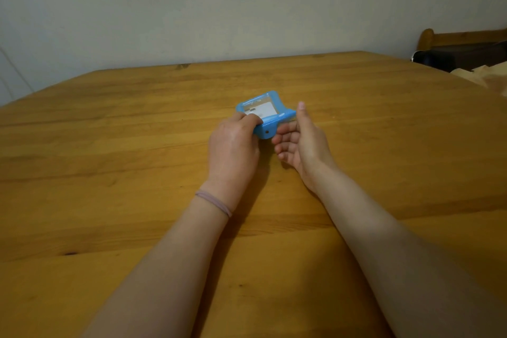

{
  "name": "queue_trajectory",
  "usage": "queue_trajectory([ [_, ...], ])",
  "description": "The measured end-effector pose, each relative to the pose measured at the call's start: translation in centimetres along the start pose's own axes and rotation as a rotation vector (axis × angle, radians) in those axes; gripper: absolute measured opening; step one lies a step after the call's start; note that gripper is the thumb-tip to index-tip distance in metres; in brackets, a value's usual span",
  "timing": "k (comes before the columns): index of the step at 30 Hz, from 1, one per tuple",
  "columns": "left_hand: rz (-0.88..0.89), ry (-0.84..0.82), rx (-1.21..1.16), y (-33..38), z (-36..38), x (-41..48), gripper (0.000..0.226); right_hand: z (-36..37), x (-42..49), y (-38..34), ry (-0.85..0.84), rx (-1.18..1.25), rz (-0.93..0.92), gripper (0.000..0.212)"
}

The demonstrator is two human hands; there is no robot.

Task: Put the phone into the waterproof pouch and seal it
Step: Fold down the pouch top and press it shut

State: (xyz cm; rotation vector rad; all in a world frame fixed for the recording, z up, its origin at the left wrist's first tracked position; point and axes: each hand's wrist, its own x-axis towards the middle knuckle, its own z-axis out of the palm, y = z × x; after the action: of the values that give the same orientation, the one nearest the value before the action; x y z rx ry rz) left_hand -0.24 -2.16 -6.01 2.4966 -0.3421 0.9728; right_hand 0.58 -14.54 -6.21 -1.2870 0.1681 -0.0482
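A blue waterproof pouch (264, 114) with a clear window lies on the wooden table (137, 145), near its middle. Through the window I see a pale surface with dark marks; whether that is the phone I cannot tell. My left hand (233, 145) grips the pouch's near left edge, thumb pressed on top of it. My right hand (300, 140) is at the pouch's near right corner, palm turned left, fingers curled under the blue end with the small hole, thumb raised beside it.
A plain wall stands behind the table's far edge. At the far right are a wooden chair back (461, 37), a dark object (439, 59) and some crumpled brown paper (482, 77). A thin hair band (214, 202) circles my left wrist.
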Motion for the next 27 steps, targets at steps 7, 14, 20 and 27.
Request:
queue_trajectory([
  [7,-0.294,0.091,-0.255,-0.1,-0.2,0.2,0.02,0.1,0.5,0.7,0.007,-0.139,0.033,0.035],
  [14,-0.504,0.093,-0.667,0.3,0.1,0.3,0.026,-0.1,0.3,1.4,-0.201,-0.032,0.076,0.022],
  [20,-0.874,-0.057,-1.096,0.6,0.2,0.2,0.056,-0.3,0.2,1.0,-0.142,0.067,0.057,0.012],
  [27,-1.013,-0.202,-1.361,1.2,-0.6,0.8,0.029,-0.4,0.2,0.9,-0.019,-0.034,0.001,0.016],
])
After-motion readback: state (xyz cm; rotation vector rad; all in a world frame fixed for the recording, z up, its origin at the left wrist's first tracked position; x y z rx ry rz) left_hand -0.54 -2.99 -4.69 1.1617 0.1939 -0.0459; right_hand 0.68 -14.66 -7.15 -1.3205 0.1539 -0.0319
